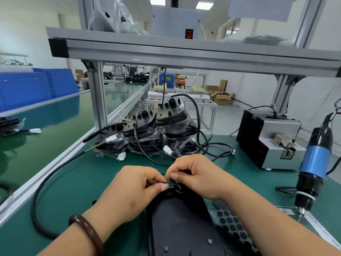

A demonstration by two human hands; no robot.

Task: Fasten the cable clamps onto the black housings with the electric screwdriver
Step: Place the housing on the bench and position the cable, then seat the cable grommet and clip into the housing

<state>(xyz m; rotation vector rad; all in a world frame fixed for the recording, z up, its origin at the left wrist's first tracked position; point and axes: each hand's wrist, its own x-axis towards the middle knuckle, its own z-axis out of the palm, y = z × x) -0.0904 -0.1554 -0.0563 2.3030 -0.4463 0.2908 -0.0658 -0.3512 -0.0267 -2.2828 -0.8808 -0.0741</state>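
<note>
Left grip [129, 193], right grip [199, 176] close together, both pinching, forearms angled inward

The black housing [180, 218] lies flat under my left hand [129, 189] and right hand [197, 176]; both pinch its small cable clamp [170, 184]. The blue-banded electric screwdriver [313, 163] hangs upright, farther right.

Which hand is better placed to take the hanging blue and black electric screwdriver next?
Probably the right hand: the blue and black electric screwdriver hangs on its side, right of the flat black plastic housing. The left hand, pinching the small black cable clamp too, could hold it meanwhile.
</note>
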